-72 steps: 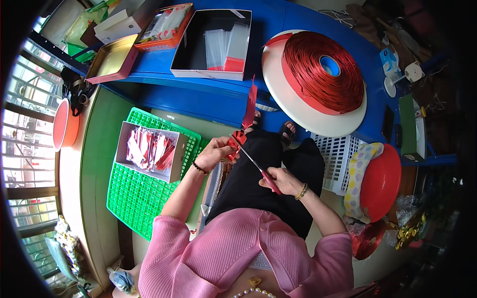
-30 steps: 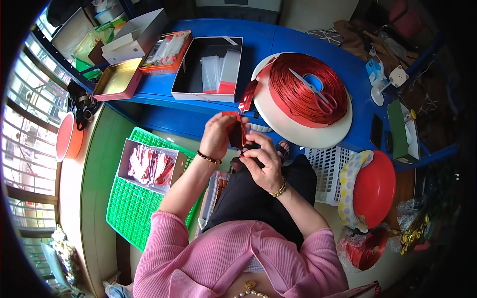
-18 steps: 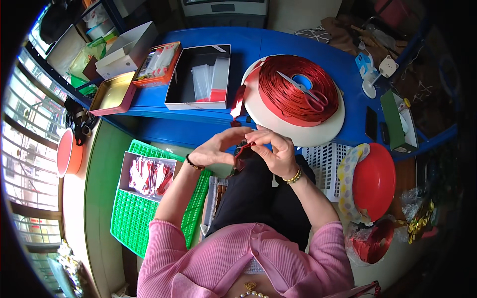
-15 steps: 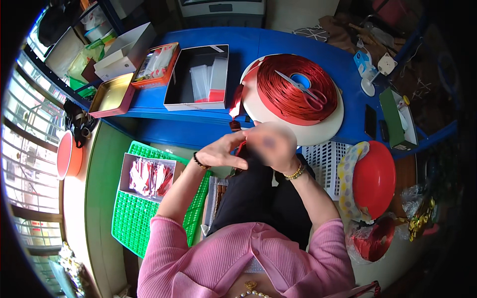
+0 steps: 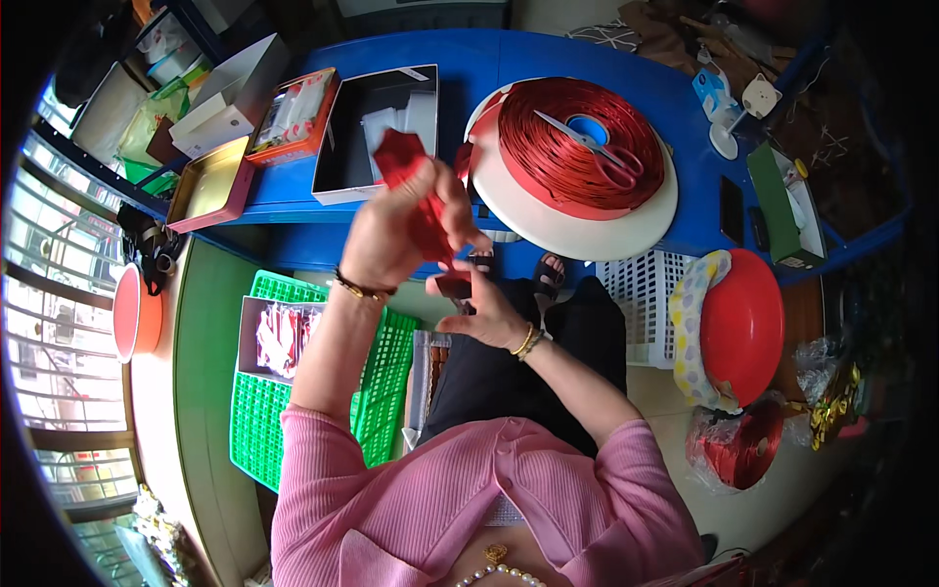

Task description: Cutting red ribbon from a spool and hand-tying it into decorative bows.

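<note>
A glossy red ribbon (image 5: 398, 157) is gripped in my left hand (image 5: 383, 235), raised in front of the black-lined box (image 5: 337, 147). Its folded upper end stands above my fingers, and the rest runs down across them toward my right hand (image 5: 494, 313). Between the thumb and fingers of my right hand lies a darker red stretch of this ribbon, over my lap. A large roll of red ribbon (image 5: 533, 147) rests on a round white disc (image 5: 587, 240) on the blue table, with red-handled scissors (image 5: 587, 147) lying on top.
A pink-rimmed tin (image 5: 210, 186) and an orange box of packets (image 5: 293, 117) stand at the left of the table. Below left, a box of red-and-white pieces (image 5: 279, 338) sits on a green crate (image 5: 259, 421). At right are a white basket (image 5: 641, 293) and a red basin (image 5: 748, 328).
My left hand has risen and turned, bringing the red ribbon up into plain sight. My right hand has moved down and left, and the two hands are farther apart.
</note>
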A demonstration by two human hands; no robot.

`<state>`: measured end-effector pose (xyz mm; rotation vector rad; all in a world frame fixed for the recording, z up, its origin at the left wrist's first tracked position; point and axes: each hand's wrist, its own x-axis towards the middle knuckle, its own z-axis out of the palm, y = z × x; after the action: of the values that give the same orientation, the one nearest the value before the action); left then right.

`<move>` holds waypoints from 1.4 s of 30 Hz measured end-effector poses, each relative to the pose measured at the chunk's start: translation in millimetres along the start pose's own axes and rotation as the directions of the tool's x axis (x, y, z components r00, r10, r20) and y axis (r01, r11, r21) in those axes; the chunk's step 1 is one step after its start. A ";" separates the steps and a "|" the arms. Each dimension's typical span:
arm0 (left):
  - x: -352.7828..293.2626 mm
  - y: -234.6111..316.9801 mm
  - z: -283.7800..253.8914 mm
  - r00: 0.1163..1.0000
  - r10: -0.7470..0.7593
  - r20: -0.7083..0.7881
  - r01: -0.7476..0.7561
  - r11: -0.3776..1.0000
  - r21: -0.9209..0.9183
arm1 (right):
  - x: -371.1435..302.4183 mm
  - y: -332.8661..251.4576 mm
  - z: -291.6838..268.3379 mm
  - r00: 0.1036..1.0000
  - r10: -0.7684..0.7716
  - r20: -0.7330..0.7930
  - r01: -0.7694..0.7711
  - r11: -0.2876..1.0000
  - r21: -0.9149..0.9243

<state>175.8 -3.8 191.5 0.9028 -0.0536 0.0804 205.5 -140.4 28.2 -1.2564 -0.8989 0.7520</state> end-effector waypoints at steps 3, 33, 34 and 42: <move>8.3 37.7 -12.8 0.983 0.177 0.044 -0.181 0.976 0.122 | -4.5 3.1 11.1 0.999 0.017 0.051 -0.029 0.969 0.244; 1.9 18.8 -10.6 0.959 0.273 -0.082 -0.260 0.956 0.137 | -6.8 -1.9 -14.5 0.993 0.068 0.095 -0.077 0.992 0.097; 0.9 28.5 -18.7 0.945 0.294 -0.143 -0.282 0.954 0.098 | -12.8 -7.3 -14.5 0.990 0.094 0.102 -0.104 0.990 0.092; -9.7 -29.8 -83.5 0.906 0.353 -0.236 -0.294 0.922 0.250 | -2.2 -100.4 -21.5 0.967 -0.254 -0.014 0.254 0.958 0.135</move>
<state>169.9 43.0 115.8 1.0793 0.0671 0.5338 223.0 -168.9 125.3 -0.9972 -0.9742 0.6000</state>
